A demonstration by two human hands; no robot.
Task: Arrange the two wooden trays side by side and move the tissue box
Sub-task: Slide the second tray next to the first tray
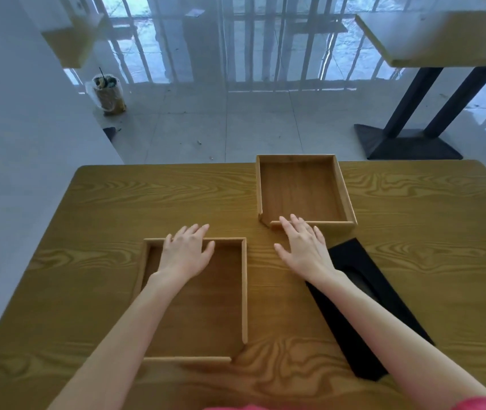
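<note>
Two shallow wooden trays lie on the wooden table (147, 196). The near tray (244, 291) sits in front of me, left of centre. The far tray (343, 190) sits further back and to the right, at the table's far edge. My left hand (187, 251) hovers flat over the near tray's far rim, fingers spread, holding nothing. My right hand (302, 245) is open with its fingertips at the far tray's near rim. A black tissue box (384, 294) lies at an angle under my right forearm, partly hidden by it.
The table's far edge drops to a tiled floor. A waste bin (108, 94) stands on the floor at the back left. Another table (431, 37) with black legs stands at the back right. A white wall runs along the left.
</note>
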